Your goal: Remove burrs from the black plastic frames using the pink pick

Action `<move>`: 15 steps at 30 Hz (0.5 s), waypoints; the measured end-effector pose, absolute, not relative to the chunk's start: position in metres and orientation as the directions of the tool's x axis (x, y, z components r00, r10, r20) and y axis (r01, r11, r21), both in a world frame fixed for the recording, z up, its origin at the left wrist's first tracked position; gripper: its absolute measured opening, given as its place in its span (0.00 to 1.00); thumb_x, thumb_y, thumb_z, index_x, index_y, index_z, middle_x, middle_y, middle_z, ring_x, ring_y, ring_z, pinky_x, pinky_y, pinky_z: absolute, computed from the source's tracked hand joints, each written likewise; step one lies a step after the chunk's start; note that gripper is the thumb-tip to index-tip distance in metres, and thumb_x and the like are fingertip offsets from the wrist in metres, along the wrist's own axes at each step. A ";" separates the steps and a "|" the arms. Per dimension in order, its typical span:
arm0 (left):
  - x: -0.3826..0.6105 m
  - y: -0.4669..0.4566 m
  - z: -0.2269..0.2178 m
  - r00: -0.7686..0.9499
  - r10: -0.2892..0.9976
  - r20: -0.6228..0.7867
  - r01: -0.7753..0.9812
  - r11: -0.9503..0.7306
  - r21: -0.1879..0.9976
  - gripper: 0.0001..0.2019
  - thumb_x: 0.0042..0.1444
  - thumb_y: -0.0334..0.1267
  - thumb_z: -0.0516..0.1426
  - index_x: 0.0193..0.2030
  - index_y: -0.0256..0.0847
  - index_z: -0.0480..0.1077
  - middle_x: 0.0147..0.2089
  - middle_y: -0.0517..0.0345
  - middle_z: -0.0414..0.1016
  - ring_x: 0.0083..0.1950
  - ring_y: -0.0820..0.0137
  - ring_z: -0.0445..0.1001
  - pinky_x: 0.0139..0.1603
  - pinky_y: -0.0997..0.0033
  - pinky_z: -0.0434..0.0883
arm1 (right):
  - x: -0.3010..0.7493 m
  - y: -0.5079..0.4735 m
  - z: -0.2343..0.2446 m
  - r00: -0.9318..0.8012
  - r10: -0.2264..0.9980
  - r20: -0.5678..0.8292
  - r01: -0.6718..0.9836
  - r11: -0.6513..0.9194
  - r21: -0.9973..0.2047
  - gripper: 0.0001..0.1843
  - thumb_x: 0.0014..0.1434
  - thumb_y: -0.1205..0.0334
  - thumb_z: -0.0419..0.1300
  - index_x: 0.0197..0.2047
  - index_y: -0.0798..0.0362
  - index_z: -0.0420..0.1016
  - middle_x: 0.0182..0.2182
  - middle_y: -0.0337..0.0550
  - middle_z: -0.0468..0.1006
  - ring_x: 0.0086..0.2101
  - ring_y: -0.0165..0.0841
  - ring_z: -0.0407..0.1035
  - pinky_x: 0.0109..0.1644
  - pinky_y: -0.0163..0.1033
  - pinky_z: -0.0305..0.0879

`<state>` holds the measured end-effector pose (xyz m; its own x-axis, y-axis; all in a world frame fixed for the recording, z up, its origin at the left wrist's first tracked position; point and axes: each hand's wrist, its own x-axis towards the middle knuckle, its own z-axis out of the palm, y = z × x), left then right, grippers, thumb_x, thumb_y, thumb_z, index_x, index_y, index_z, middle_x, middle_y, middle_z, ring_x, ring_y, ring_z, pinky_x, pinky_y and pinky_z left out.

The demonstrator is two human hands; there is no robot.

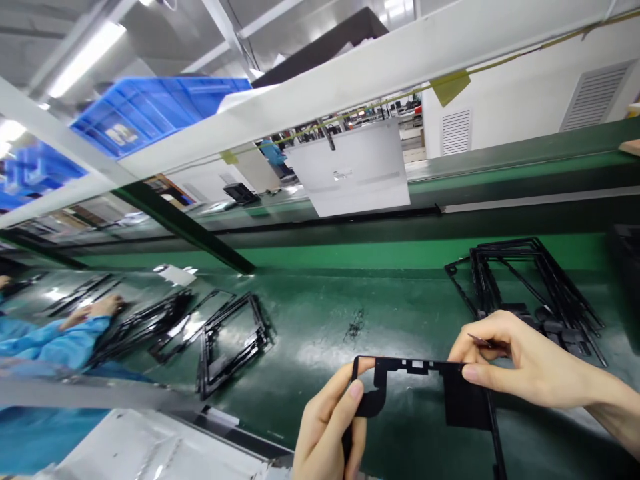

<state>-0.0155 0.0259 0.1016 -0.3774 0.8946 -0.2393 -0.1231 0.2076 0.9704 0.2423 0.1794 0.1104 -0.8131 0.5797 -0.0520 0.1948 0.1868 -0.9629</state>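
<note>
Black frame (pixel 467 403) is being held above the worktop (pixel 305 320), toward its near edge, left hand (pixel 327 427) pinching one far corner, right hand (pixel 510 360) pinching close to the other

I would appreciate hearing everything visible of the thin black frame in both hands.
The thin black frame looks like matt plastic. Its upper edge has small cutouts; a curved piece sits by the left corner, and a rectangular panel extends down at the right. A narrow side bar runs out of the picture. The left hand grips its left side, and the right hand pinches its upper right, above the green bench.
</note>
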 end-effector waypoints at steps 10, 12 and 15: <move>-0.020 0.024 0.097 -0.416 0.880 -0.228 -0.137 0.187 0.973 0.33 0.63 0.62 0.64 0.60 0.32 0.78 0.09 0.69 0.57 0.10 0.79 0.50 0.15 0.80 0.46 | 0.244 0.181 0.112 -0.835 0.550 -0.006 0.111 0.157 -0.981 0.18 0.70 0.45 0.66 0.43 0.53 0.84 0.30 0.36 0.70 0.30 0.30 0.56 0.35 0.38 0.54; -0.022 0.025 0.096 -0.421 0.878 -0.228 -0.151 0.180 0.972 0.34 0.63 0.62 0.63 0.61 0.31 0.77 0.09 0.69 0.57 0.09 0.78 0.50 0.15 0.80 0.46 | 0.244 0.182 0.115 -0.848 0.531 0.013 0.068 0.134 -0.989 0.19 0.70 0.45 0.65 0.45 0.54 0.84 0.30 0.37 0.70 0.31 0.30 0.57 0.35 0.38 0.54; -0.025 0.026 0.093 -0.432 0.877 -0.211 -0.145 0.163 0.976 0.33 0.63 0.61 0.64 0.61 0.31 0.78 0.08 0.68 0.56 0.09 0.78 0.50 0.15 0.80 0.46 | 0.245 0.182 0.117 -0.858 0.513 0.029 0.026 0.100 -0.995 0.21 0.70 0.45 0.65 0.46 0.56 0.85 0.30 0.38 0.72 0.30 0.30 0.58 0.34 0.38 0.54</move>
